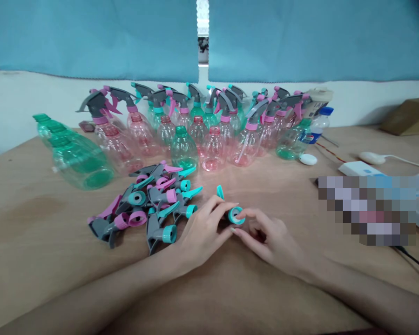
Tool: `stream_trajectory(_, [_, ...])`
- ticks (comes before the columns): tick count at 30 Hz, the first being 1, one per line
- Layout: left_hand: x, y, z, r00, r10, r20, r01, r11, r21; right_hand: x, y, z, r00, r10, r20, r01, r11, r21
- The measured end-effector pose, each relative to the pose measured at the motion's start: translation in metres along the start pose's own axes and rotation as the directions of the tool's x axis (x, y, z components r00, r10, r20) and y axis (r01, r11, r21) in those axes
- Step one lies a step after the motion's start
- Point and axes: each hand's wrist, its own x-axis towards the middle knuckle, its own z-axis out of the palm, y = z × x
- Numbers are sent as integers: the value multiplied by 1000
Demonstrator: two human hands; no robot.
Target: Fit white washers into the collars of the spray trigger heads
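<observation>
My left hand (209, 225) is closed around a grey and teal trigger spray head (236, 215), whose teal collar faces right and toward me. The teal trigger sticks up above my fingers; the grey body is mostly hidden by the hand. My right hand (267, 232) has its index fingertip at the collar's opening and its thumb just below the rim. Whether the right fingers hold a small part cannot be made out. Left of my hands lies a pile of loose spray heads (160, 197) in grey with pink or teal parts.
Behind stand several pink bottles (213, 151) and green bottles (184, 146), many with spray heads on. Green bottles (84, 163) lean at the left. A Pepsi bottle (319, 124), a white mouse (372, 158), a white oval object (307, 159) and a blurred-out object (370, 209) are on the right.
</observation>
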Motion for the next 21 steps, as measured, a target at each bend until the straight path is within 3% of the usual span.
stream_trajectory(8, [-1, 1, -1, 1000, 0, -27, 0, 1000, 30, 0, -1, -8, 986, -128, -108, 84, 938, -338])
stream_trajectory(12, [-1, 1, -1, 999, 20, -39, -20, 1000, 9, -1, -6, -8, 976, -173, -130, 105, 905, -413])
stream_trajectory(17, [-3, -2, 1, 998, 50, -46, -51, 999, -7, -1, -4, -5, 996, -22, -82, 7, 984, -180])
stream_trajectory(21, [-3, -2, 0, 998, 58, -36, -58, 998, 5, 1, 3, -4, 998, 62, -9, -62, 998, -24])
